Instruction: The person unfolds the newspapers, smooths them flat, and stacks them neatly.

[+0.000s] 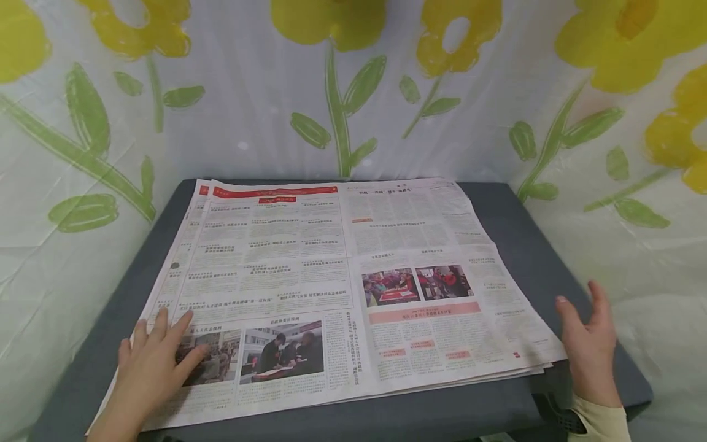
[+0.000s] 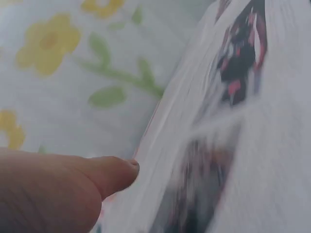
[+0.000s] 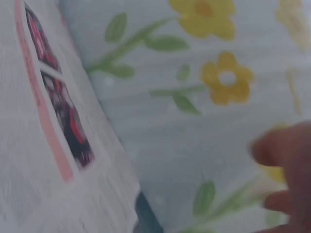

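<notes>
An unfolded newspaper (image 1: 309, 258) lies spread over a dark grey table, with printed columns, red headings and photos. On its lower left part rests my left hand (image 1: 157, 359), fingers spread, thumb over a photo of a crowd. The left wrist view shows the thumb (image 2: 112, 174) beside the paper (image 2: 272, 145). My right hand (image 1: 593, 344) is just off the paper's lower right corner, thumb and fingers apart, holding nothing. In the right wrist view its blurred fingers (image 3: 277, 150) appear apart from the newspaper (image 3: 29, 145).
Grey table (image 1: 497, 215) shows along the paper's right side and front edge. A white curtain (image 1: 237, 123) with yellow flowers hangs behind and at both sides. More sheet edges (image 1: 486, 377) show beneath the top sheet at the front right. A dark strap (image 1: 569, 422) is at the right wrist.
</notes>
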A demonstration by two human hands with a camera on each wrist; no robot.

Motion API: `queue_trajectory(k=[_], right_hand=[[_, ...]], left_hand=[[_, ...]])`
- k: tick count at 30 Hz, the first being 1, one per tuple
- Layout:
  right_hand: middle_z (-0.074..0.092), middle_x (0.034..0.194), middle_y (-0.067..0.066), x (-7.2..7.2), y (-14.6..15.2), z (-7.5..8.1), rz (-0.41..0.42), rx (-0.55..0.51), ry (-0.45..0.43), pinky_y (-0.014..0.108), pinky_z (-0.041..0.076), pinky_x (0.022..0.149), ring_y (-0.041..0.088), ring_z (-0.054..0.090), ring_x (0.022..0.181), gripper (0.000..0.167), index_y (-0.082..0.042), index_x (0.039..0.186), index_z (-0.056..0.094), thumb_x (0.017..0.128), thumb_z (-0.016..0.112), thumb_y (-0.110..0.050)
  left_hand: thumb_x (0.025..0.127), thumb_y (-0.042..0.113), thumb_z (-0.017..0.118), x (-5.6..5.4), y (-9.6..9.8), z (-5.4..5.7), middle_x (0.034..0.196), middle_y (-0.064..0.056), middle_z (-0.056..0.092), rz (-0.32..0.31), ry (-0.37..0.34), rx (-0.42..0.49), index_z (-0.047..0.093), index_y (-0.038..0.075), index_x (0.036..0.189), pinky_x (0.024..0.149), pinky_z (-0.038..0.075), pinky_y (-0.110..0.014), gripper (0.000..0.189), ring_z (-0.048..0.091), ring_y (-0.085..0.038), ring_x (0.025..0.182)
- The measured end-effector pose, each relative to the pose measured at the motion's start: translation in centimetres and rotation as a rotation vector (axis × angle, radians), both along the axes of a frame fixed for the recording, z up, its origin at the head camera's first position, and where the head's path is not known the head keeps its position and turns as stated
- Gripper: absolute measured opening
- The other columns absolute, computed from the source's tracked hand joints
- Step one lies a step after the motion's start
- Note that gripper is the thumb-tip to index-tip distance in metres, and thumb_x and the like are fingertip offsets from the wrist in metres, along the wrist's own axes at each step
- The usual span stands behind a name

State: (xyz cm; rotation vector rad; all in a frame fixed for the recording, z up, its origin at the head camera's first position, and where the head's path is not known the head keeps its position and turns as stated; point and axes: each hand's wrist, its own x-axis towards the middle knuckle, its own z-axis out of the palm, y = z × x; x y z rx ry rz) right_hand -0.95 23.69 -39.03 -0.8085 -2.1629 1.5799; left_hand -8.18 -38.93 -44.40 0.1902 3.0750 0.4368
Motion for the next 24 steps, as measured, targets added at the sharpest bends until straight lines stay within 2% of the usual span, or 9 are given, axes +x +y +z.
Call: queue_trajectory(k=[1,3,5,8,11,14,20,24], right_hand=[[0.008,0.173,0.013,-0.5,-0.5,0.3,0.089,0.211,-0.096,0.059,0.013,0.127,0.036,0.007,0.160,0.069,-0.016,0.165,0.016,0.106,0.048,-0.030],[0.013,0.169,0.028,-1.8,-1.4,0.1,0.315,0.503,-0.207,0.072,0.020,0.117,0.053,0.013,0.154,0.075,-0.008,0.163,0.021,0.102,0.058,-0.033],[0.018,0.163,0.039,-3.5,-2.7,-0.6,0.532,0.670,-0.224,0.078,0.023,0.110,0.064,0.018,0.147,0.078,0.000,0.159,0.028,0.099,0.064,-0.035],[0.021,0.159,0.043,-6.1,-4.6,-2.1,0.718,0.815,-0.253,0.080,0.024,0.109,0.069,0.020,0.144,0.082,0.002,0.156,0.036,0.093,0.071,-0.040],[0.026,0.159,0.041,-8.3,-5.7,-3.4,0.799,0.917,-0.278,0.081,0.025,0.108,0.068,0.024,0.143,0.088,-0.001,0.155,0.039,0.090,0.073,-0.048],[0.026,0.161,0.038,-9.6,-6.0,-4.5,0.849,0.965,-0.313,0.080,0.024,0.110,0.065,0.024,0.145,0.092,-0.004,0.157,0.037,0.088,0.072,-0.053],[0.025,0.162,0.036,-10.3,-6.4,-5.4,0.933,0.965,-0.342,0.079,0.026,0.110,0.061,0.024,0.148,0.094,-0.003,0.158,0.036,0.088,0.070,-0.057],[0.024,0.163,0.036,-10.4,-6.8,-5.6,0.939,0.960,-0.342,0.079,0.027,0.110,0.060,0.022,0.149,0.093,-0.004,0.158,0.035,0.090,0.069,-0.056]], left_hand=[[0.095,0.048,0.067,-0.7,0.9,0.3,0.152,-0.047,0.025,-0.033,0.015,0.002,0.043,0.000,0.150,0.101,0.015,-0.084,0.077,0.019,-0.073,0.136],[0.096,0.052,0.065,-2.2,2.8,0.3,0.156,-0.045,0.022,-0.093,0.008,0.007,0.040,0.002,0.153,0.103,0.015,-0.085,0.080,0.017,-0.073,0.139],[0.096,0.055,0.062,-3.7,4.3,-0.1,0.159,-0.043,0.019,-0.139,-0.010,0.017,0.037,0.003,0.156,0.106,0.014,-0.086,0.083,0.014,-0.072,0.142],[0.097,0.058,0.057,-5.6,5.6,-1.1,0.162,-0.040,0.016,-0.173,-0.042,0.009,0.034,0.004,0.158,0.107,0.012,-0.086,0.085,0.010,-0.071,0.145],[0.096,0.060,0.058,-6.7,5.8,-2.0,0.162,-0.039,0.016,-0.169,-0.058,-0.015,0.034,0.003,0.158,0.107,0.013,-0.086,0.088,0.010,-0.070,0.145],[0.095,0.063,0.058,-7.3,5.6,-2.8,0.163,-0.039,0.016,-0.165,-0.075,-0.035,0.032,0.004,0.159,0.107,0.012,-0.086,0.091,0.010,-0.069,0.145],[0.093,0.069,0.055,-7.6,5.2,-3.3,0.163,-0.038,0.014,-0.155,-0.097,-0.037,0.029,0.005,0.160,0.108,0.009,-0.085,0.096,0.007,-0.069,0.146],[0.093,0.070,0.055,-7.5,4.7,-3.2,0.163,-0.038,0.014,-0.153,-0.091,-0.036,0.028,0.006,0.160,0.107,0.009,-0.086,0.096,0.007,-0.069,0.145]])
